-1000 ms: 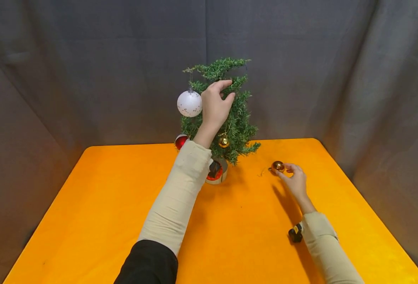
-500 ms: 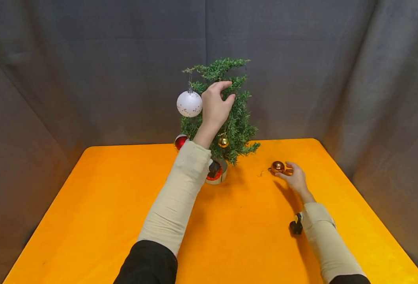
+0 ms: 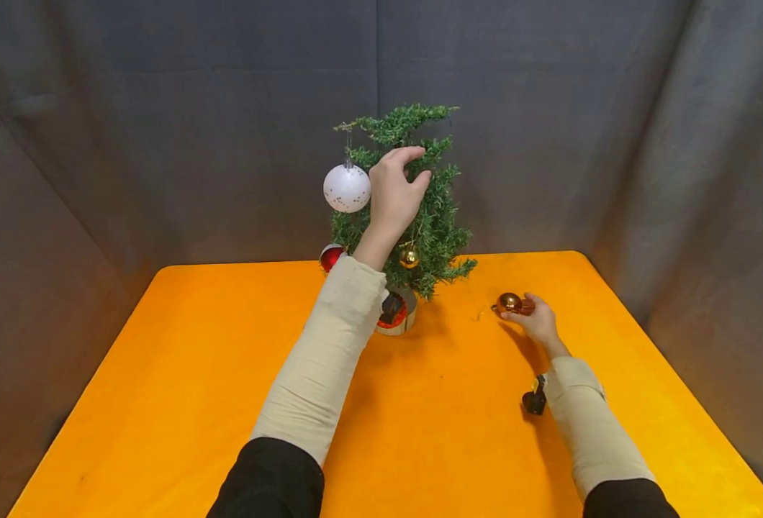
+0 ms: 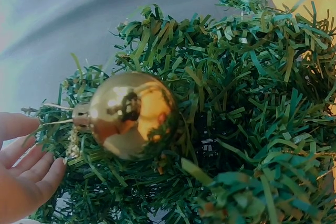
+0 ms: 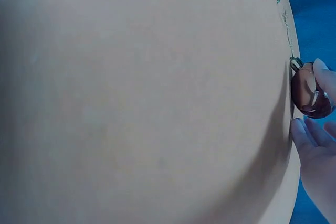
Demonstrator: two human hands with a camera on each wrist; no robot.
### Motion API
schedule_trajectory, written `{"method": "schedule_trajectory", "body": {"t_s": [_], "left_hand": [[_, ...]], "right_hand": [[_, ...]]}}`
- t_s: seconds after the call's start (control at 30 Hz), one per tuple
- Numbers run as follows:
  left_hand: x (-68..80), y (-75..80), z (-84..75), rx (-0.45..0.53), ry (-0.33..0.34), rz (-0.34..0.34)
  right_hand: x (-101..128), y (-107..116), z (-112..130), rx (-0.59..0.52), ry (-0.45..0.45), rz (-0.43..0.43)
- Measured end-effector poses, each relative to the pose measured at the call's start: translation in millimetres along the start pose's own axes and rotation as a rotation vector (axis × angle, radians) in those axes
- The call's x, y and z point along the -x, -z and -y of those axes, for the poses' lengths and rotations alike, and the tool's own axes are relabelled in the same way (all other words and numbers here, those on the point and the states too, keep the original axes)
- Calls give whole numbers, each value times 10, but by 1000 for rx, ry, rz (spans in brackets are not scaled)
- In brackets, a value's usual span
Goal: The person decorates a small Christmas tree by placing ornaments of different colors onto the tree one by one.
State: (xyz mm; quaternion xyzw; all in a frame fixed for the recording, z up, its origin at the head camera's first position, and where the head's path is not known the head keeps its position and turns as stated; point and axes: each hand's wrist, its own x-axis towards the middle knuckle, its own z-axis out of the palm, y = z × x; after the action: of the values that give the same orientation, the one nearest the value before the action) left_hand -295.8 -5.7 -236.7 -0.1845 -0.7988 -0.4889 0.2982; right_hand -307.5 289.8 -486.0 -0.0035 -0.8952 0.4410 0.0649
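Note:
A small green artificial tree (image 3: 420, 216) stands in a silver pot (image 3: 399, 316) at the back of the orange table (image 3: 161, 374). My left hand (image 3: 414, 167) is raised into its upper part, index finger and thumb curled round a branch. A white ball (image 3: 346, 188), a red ball (image 3: 330, 257) and a gold ball (image 3: 409, 257) hang on the tree; the gold ball (image 4: 128, 115) fills the left wrist view, beside my left fingers (image 4: 29, 177). On the table to the tree's right, my right hand (image 3: 524, 306) pinches a bronze ball (image 3: 507, 303) (image 5: 311, 90) with a thin cord.
Grey cloth (image 3: 161, 108) hangs behind and to both sides of the table. A small black wrist camera (image 3: 535, 400) sits under my right sleeve. The table's right edge runs close to the right arm.
My right hand has slid forward and its fingers have closed round the bronze ball on the table. The left hand stays on the tree branch.

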Motion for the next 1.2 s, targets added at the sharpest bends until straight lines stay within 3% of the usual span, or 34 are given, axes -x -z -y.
{"method": "schedule_trajectory", "body": {"t_s": [0.63, 1.2], "left_hand": [[-2, 17, -13, 2, 0, 6], [4, 2, -16, -22, -1, 16]], "right_hand": [[-2, -83, -50, -52, 24, -41], [60, -15, -6, -81, 0, -75]]}}
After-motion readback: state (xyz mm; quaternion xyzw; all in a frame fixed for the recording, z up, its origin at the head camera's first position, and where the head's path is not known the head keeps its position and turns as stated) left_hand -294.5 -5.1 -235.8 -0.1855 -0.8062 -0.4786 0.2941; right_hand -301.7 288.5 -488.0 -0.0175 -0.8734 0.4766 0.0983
